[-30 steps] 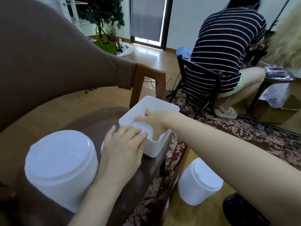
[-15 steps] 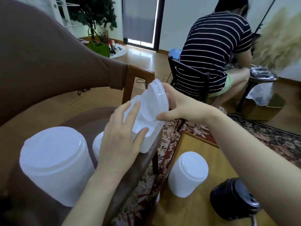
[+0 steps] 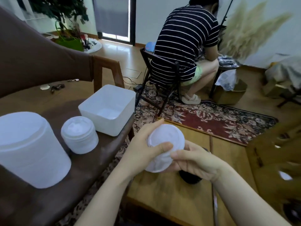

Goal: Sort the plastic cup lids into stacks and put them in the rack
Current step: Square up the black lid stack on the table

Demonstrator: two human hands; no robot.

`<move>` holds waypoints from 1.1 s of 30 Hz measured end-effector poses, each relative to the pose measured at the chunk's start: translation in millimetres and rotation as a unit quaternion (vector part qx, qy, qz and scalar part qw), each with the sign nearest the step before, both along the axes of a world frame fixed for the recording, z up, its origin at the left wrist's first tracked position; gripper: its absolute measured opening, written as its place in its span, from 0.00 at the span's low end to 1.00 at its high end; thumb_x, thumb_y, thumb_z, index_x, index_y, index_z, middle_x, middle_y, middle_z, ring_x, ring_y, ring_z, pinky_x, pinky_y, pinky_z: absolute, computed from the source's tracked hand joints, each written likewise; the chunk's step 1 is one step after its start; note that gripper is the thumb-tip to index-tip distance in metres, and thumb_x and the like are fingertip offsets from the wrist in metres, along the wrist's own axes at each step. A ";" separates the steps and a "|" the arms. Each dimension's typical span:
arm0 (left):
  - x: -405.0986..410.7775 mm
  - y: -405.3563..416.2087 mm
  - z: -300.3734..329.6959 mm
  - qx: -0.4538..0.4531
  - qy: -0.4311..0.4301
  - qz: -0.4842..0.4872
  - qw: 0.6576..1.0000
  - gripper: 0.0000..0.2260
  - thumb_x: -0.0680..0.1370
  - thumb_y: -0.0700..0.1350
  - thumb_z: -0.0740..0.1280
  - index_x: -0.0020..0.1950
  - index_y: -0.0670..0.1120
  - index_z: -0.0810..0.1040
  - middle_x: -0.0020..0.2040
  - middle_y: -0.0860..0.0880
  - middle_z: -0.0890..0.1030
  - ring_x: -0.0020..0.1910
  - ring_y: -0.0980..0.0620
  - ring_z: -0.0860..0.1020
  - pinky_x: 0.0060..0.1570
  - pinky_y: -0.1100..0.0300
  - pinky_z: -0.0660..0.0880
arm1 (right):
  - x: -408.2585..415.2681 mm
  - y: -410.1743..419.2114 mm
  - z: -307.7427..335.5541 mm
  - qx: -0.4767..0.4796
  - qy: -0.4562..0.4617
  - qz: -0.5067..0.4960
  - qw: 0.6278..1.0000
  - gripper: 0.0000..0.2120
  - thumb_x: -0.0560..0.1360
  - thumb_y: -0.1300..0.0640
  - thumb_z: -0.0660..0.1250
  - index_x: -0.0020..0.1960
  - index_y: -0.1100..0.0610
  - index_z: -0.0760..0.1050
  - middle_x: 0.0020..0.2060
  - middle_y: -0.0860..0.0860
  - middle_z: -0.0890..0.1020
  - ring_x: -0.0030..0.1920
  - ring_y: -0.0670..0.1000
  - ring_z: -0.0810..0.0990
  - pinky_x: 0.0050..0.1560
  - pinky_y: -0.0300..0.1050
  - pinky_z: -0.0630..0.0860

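Lids [image 3: 164, 149] lifted from bin [image 3: 109, 110]

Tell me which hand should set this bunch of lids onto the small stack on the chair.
Left. The left hand already grips the lids and is nearer the small stack; the right hand holds their far side.

Soft, even daylight fills the room, entering from the glass door [image 3: 114, 18] at the back and leaving a pale sheen on the wooden floor [image 3: 123, 54] just below it. Shadows are faint and diffuse. The wide-angle lens bends the edges, the white containers [image 3: 29, 149] look washed out, and the right edge smears with motion blur.
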State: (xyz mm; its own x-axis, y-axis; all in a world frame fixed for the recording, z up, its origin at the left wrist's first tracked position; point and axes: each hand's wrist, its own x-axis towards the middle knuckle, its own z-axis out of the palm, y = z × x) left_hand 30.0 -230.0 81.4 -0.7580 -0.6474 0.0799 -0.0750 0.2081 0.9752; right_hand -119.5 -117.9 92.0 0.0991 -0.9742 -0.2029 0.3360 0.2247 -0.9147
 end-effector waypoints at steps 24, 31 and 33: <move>-50.5 -35.3 -39.1 -0.012 -0.078 0.175 0.981 0.16 0.78 0.37 0.66 0.65 0.43 0.81 0.63 0.49 0.82 0.64 0.50 0.78 0.67 0.49 0.73 | -25.2 32.5 -23.7 0.080 0.058 -0.446 0.889 0.12 0.80 0.64 0.61 0.61 0.57 0.78 0.55 0.55 0.84 0.56 0.56 0.83 0.50 0.53 0.82; -52.3 -37.0 -54.2 0.026 -0.081 0.143 0.986 0.16 0.80 0.42 0.67 0.69 0.43 0.78 0.66 0.48 0.80 0.66 0.51 0.76 0.69 0.50 0.71 | -25.8 17.8 -32.2 0.038 0.113 -0.467 0.876 0.19 0.80 0.63 0.63 0.69 0.53 0.71 0.58 0.48 0.83 0.59 0.50 0.81 0.52 0.42 0.80; -47.8 -35.9 -53.9 0.044 -0.048 0.113 0.991 0.20 0.80 0.46 0.68 0.72 0.45 0.75 0.69 0.51 0.77 0.69 0.53 0.73 0.71 0.52 0.69 | -25.4 13.6 -37.4 0.021 0.168 -0.465 0.869 0.20 0.80 0.62 0.64 0.70 0.51 0.70 0.61 0.46 0.81 0.60 0.48 0.80 0.47 0.35 0.80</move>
